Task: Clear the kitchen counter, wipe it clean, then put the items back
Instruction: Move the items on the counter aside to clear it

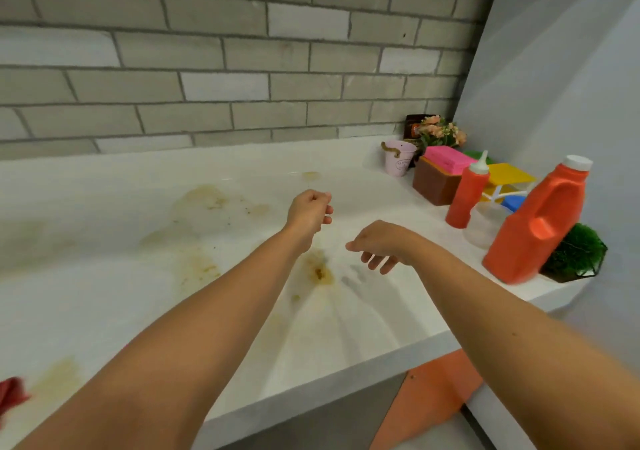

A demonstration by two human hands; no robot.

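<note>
tabletop point(114, 297) is white and stretches along a grey brick wall point(207, 51), filling most of the view. it's pretty grubby, with a big yellowish-brown stain point(207, 200) toward the back, a darker blotch point(320, 271) right under the wrists, and another smear point(59, 377) near the front left edge.

both arms reach out over the middle of it. left hand point(310, 214) hovers above the surface with its fingers loosely curled in, nothing in it. right hand point(379, 247) hangs just beside it, palm down, fingers drooping and relaxed, also holding nothing. neither hand touches the tabletop as far as i can tell, and there's a faint shadow of the right fingers on the surface below.

all the stuff sits bunched at the right end against the side wall: an orange jug point(540, 221) with a white cap nearest the front, a green plant point(576, 257) in a dark pot just beside it at the corner, a red squeeze bottle point(467, 195), a clear container point(485, 224) between bottle and jug, a brown box point(433, 186) with a pink lid, a yellow and blue plastic thing point(509, 175) behind the bottle, a small pink bucket point(400, 158), and some peach flowers point(441, 132) in the back corner.

something red point(12, 396) pokes in at the bottom left edge, too blurry to name. an orange shape point(429, 397) shows below the tabletop's front edge.
</note>
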